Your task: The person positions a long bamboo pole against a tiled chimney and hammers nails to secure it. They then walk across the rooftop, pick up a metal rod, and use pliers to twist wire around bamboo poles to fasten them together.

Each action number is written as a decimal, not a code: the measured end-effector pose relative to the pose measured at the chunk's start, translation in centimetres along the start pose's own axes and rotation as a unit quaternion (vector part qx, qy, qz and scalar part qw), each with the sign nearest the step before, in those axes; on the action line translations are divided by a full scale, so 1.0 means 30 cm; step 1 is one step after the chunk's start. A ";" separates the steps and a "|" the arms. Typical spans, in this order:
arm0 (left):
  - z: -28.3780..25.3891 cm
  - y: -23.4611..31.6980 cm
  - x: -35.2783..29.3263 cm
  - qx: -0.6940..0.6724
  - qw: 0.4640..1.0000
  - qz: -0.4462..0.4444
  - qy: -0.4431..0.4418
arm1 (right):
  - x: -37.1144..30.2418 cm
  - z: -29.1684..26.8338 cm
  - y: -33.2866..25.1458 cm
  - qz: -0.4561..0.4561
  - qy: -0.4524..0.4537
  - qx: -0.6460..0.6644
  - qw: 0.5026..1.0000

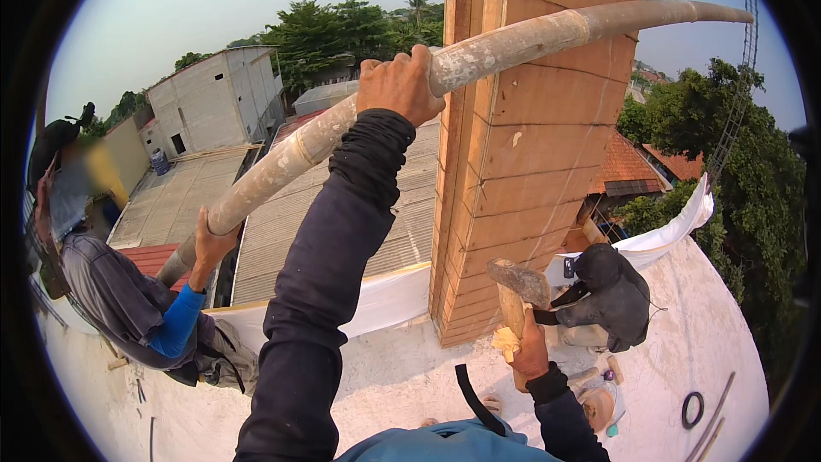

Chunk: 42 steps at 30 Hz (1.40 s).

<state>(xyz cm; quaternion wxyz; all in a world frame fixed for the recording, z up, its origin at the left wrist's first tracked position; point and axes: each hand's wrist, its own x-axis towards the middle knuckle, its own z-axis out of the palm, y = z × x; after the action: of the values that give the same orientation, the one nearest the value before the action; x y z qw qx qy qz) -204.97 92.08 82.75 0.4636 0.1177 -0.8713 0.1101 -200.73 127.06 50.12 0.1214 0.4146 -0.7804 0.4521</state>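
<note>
Pale slab (376, 372) = biggest thing, spreads L & R of wooden col. (539, 137), which stands upright, faces crossed by thin dark bands. Long bamboo pole (509, 51) slants across in front of col., lower part well L, upper end out past its R side; can't tell if pole & col. touch. Co-worker in grey (107, 278) to L of col., gripping pole's lower part. 2nd co-worker (624, 299), dark hooded top, crouched just R of col. base. Hammer (513, 304), wood handle, held head-up in front of col.'s lower R edge. Wearer's L hand (398, 87): wrapped round pole, just L of col. R hand (532, 352): closed on hammer handle, nr col. base. Black ring (685, 411) on slab, well R of col.
</note>
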 end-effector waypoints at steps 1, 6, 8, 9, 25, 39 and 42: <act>0.011 0.003 -0.002 0.009 1.000 -0.003 0.015 | -0.081 0.001 0.020 0.102 -0.073 0.019 0.992; 0.037 0.020 -0.006 0.037 0.998 0.008 0.050 | -0.436 -0.069 0.080 0.301 -0.261 0.032 0.917; 0.020 0.022 0.006 0.033 0.999 -0.001 0.011 | -0.528 -0.116 0.100 0.297 -0.305 -0.008 0.905; 0.009 0.019 0.016 0.026 0.999 -0.009 -0.020 | -0.562 -0.129 0.114 0.288 -0.310 -0.014 0.906; 0.105 0.171 -0.164 0.122 0.974 -0.014 0.190 | -0.777 -0.529 0.309 0.263 -0.192 0.179 0.928; 0.035 1.339 -1.168 -0.782 0.425 -0.199 -0.410 | -0.764 -0.905 0.271 0.299 -0.170 0.286 0.894; -0.033 1.460 -1.123 -0.809 0.391 -0.128 -0.419 | -0.796 -0.909 0.285 0.243 -0.103 0.259 0.929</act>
<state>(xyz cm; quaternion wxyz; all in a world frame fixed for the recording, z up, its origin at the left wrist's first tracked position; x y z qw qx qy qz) -199.38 137.36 51.57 -0.0746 -0.1711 -0.6089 -0.7710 -197.28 164.01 46.79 -0.1850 0.2732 -0.7211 0.6092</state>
